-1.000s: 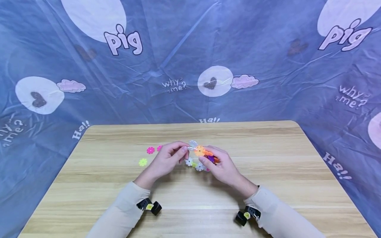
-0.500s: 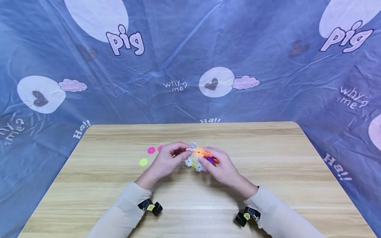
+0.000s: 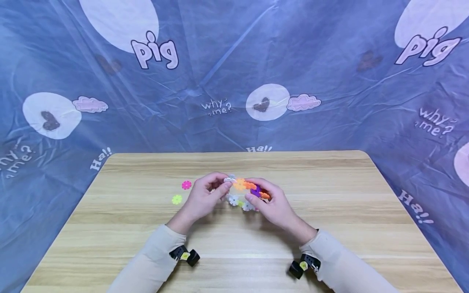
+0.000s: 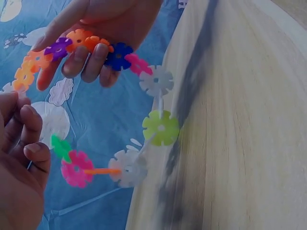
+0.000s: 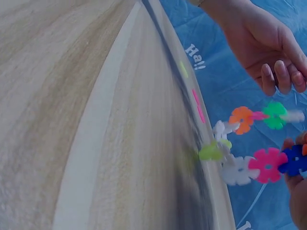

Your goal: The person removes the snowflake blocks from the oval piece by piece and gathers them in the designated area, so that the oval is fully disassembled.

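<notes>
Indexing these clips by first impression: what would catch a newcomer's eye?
The colourful chain of flower pieces, held over the table by the left hand and right hand, stands out first. Next comes the blue backdrop behind the table, then a pink piece and lime piece lying loose on it, left of both hands.

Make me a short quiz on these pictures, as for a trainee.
1. True or false: the right hand holds the chain of discs.
2. Head view: which loose disc appears lowest in the picture: A) pink, B) yellow-green, C) purple?
3. Fill in: in the left wrist view, the dark blue disc sits between an orange disc and a ___ disc.

Key: 1. True. 2. B, the yellow-green disc. 3. Pink disc.
</notes>
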Tool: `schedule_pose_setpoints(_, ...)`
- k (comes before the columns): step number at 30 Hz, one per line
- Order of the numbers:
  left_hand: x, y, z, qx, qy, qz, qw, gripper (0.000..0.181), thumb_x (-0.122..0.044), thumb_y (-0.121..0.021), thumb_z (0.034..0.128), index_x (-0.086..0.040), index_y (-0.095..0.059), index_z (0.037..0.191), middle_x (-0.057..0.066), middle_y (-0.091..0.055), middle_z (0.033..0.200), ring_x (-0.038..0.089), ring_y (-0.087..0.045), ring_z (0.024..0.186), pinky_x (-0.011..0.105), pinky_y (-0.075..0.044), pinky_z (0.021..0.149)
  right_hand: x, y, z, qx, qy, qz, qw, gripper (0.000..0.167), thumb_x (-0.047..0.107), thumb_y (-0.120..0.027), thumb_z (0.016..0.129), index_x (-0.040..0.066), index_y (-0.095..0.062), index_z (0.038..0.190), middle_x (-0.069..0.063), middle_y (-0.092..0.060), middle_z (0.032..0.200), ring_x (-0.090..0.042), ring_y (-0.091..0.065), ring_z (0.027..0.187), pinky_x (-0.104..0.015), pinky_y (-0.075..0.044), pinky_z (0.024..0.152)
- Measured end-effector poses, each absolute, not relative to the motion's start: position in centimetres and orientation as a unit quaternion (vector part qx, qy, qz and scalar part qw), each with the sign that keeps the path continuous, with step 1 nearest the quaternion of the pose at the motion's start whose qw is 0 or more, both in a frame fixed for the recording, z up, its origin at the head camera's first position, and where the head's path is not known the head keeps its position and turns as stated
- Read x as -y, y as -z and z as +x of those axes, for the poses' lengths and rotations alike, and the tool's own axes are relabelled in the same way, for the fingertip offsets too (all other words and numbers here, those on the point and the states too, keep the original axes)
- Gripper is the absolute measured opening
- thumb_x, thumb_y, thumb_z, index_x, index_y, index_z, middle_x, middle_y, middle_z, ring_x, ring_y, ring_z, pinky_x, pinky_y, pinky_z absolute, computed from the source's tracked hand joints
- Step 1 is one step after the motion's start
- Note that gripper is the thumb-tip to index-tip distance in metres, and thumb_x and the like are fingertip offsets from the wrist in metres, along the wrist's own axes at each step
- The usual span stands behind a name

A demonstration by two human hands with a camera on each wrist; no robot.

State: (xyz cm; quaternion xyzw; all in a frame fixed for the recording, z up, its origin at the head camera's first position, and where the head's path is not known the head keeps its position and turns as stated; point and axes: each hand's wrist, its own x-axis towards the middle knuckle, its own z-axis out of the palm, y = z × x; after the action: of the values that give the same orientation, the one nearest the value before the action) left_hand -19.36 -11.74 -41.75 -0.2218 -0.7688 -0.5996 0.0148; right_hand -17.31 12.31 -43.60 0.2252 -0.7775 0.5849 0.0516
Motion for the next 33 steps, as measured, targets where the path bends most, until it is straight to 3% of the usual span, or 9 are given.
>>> schedule_pose_setpoints(4, 11.7, 41.8, -19.3, 0.755, 0.615, -0.229, 0.025, 0.011, -0.003, -0.068, 0.1044, 0.003, -0.072, 0.113, 0.016, -0.066, 0.081, 0.028, -0.062, 0.066, 0.024, -0.052, 0.06, -12.3, 43.7, -17.3, 0.753, -0.62, 0.218, 0.042, 0.038, 0.005, -0.071, 0.102, 0.004, -0.067, 0.14, -0.024, -0.073, 0.117, -0.011, -0.071, 0.089, -0.027, -0.062, 0.074)
schedule_pose_setpoints(8, 11.4, 42.0, -19.3, 0.739, 0.628, -0.243, 0.024, 0.01, 0.0, -0.066, 0.1044, 0.005, -0.07, 0.113, 0.02, -0.066, 0.08, 0.018, -0.062, 0.064, 0.027, -0.053, 0.058, -12.4, 43.8, -17.3, 0.735, -0.639, 0.221, 0.042, 0.037, 0.002, -0.067, 0.103, 0.003, -0.066, 0.14, -0.016, -0.069, 0.098, -0.01, -0.064, 0.068, -0.028, -0.058, 0.057)
schedule_pose_setpoints(10, 11.2, 42.1, -19.3, 0.728, 0.64, -0.245, 0.022, 0.011, 0.002, -0.065, 0.104, 0.007, -0.068, 0.114, 0.023, -0.067, 0.082, 0.012, -0.063, 0.065, 0.028, -0.054, 0.058, -12.3, 43.8, -17.3, 0.734, -0.641, 0.221, 0.046, 0.036, 0.002, -0.066, 0.103, 0.003, -0.066, 0.14, -0.013, -0.067, 0.095, -0.008, -0.061, 0.067, -0.028, -0.056, 0.055)
schedule_pose_setpoints(19, 10.7, 42.5, -19.3, 0.691, 0.674, -0.257, 0.041, 0.015, 0.005, -0.065, 0.1034, 0.01, -0.068, 0.118, 0.029, -0.067, 0.084, 0.011, -0.069, 0.069, 0.026, -0.061, 0.064, -12.0, 43.7, -17.2, 0.744, -0.626, 0.222, 0.067, 0.035, 0.004, -0.068, 0.102, 0.003, -0.068, 0.137, -0.021, -0.073, 0.119, -0.009, -0.067, 0.092, -0.025, -0.06, 0.075)
schedule_pose_setpoints(26, 10.9, 42.3, -19.1, 0.729, 0.638, -0.232, 0.09, 0.01, 0.004, -0.075, 0.097, 0.003, -0.078, 0.106, 0.02, -0.073, 0.108, 0.004, -0.066, 0.084, 0.021, -0.057, 0.073, -12.0, 43.7, -17.2, 0.753, -0.622, 0.204, 0.066, 0.035, 0.007, -0.069, 0.103, 0.008, -0.07, 0.137, -0.018, -0.073, 0.12, -0.011, -0.067, 0.091, -0.026, -0.06, 0.074)
schedule_pose_setpoints(29, 10.9, 42.3, -19.1, 0.736, 0.624, -0.238, 0.107, 0.008, 0.004, -0.075, 0.0968, 0.003, -0.078, 0.105, 0.019, -0.073, 0.105, 0.004, -0.064, 0.083, 0.02, -0.055, 0.072, -11.9, 43.8, -17.3, 0.755, -0.621, 0.201, 0.065, 0.035, 0.007, -0.07, 0.102, 0.01, -0.07, 0.138, -0.017, -0.072, 0.119, -0.011, -0.065, 0.086, -0.026, -0.059, 0.069)
schedule_pose_setpoints(33, 10.7, 42.5, -19.1, 0.738, 0.611, -0.255, 0.128, 0.004, 0.005, -0.072, 0.0985, 0.004, -0.074, 0.102, 0.018, -0.07, 0.1, 0.004, -0.06, 0.079, 0.02, -0.053, 0.068, -11.7, 43.7, -17.1, 0.754, -0.622, 0.2, 0.063, 0.035, 0.007, -0.072, 0.101, 0.009, -0.072, 0.136, -0.018, -0.074, 0.124, -0.012, -0.068, 0.09, -0.027, -0.061, 0.073)
